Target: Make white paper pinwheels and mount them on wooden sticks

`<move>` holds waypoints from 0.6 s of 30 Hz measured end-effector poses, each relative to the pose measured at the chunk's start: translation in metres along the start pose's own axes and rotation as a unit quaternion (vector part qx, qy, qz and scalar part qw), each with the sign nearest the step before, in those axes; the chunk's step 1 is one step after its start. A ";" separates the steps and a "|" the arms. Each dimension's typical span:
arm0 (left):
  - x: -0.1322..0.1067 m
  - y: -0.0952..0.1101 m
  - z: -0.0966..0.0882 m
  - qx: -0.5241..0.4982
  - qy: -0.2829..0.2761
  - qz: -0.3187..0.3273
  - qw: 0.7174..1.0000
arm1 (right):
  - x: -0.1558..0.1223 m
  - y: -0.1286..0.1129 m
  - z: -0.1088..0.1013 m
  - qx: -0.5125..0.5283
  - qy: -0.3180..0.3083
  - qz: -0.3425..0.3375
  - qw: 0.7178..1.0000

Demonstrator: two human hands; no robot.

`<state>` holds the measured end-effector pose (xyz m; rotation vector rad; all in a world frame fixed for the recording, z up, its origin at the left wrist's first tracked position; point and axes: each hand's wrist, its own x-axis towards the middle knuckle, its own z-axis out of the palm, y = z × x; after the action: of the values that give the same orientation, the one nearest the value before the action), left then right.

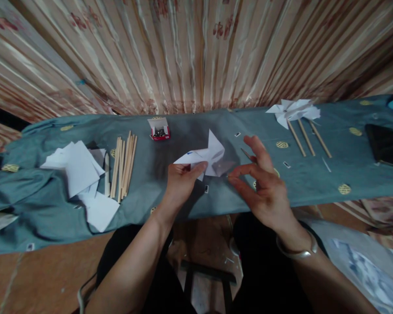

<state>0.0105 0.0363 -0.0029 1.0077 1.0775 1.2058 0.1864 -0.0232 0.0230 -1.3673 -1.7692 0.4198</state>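
Observation:
My left hand (180,182) pinches the near edge of a folded white paper piece (207,157) that lies on the teal cloth (157,192) in front of me. My right hand (262,185) hovers just right of the paper, thumb and forefinger pinched together on something tiny that I cannot make out, the other fingers spread upward. A small red box (159,129) with an open white flap stands behind the paper. A silver bangle (298,250) is on my right wrist.
A bundle of wooden sticks (123,165) and a heap of white paper squares (81,174) lie at the left. Finished paper pinwheels on sticks (296,114) lie at the back right, a dark phone (384,145) at the far right. Striped curtain behind.

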 end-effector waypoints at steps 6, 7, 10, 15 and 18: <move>-0.008 0.001 0.007 -0.002 -0.031 -0.023 0.999 | 0.006 -0.005 0.010 -0.024 -0.010 -0.045 0.999; -0.008 0.000 0.008 -0.007 -0.035 -0.025 0.999 | 0.006 -0.004 0.012 -0.025 -0.010 -0.046 0.999; -0.009 -0.001 0.008 -0.018 -0.046 -0.027 0.998 | 0.008 -0.001 0.014 -0.029 -0.014 -0.047 0.998; -0.009 -0.001 0.006 -0.028 -0.052 -0.024 0.998 | 0.009 -0.001 0.015 -0.026 -0.017 -0.040 0.999; -0.009 -0.001 0.005 -0.023 -0.055 -0.019 0.998 | 0.010 0.000 0.015 -0.021 -0.018 -0.041 0.999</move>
<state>0.0148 0.0269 -0.0019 1.0020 0.9737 1.1259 0.1739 -0.0114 0.0184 -1.3180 -1.8673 0.3663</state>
